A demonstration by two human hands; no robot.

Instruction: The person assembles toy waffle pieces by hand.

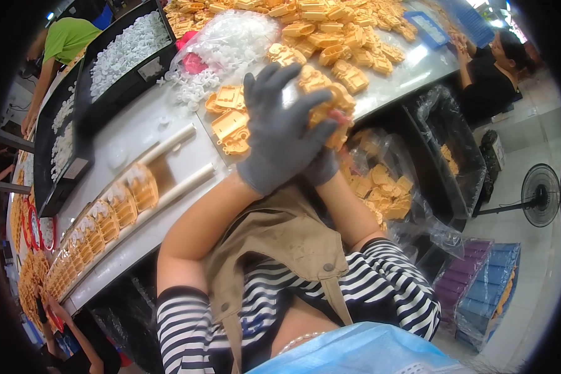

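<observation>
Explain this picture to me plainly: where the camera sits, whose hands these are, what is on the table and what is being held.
The camera sits on a person's head and looks down through a fisheye lens, so straight edges bend. The two forearms rising from the bottom are that person's own, both in grey gloves. The left hand and right hand press together around an orange plastic toy part. On the white table lie a heap of similar orange parts, a clear bag of white pieces and a row of assembled orange pieces. Other people work at the table's edges.
</observation>
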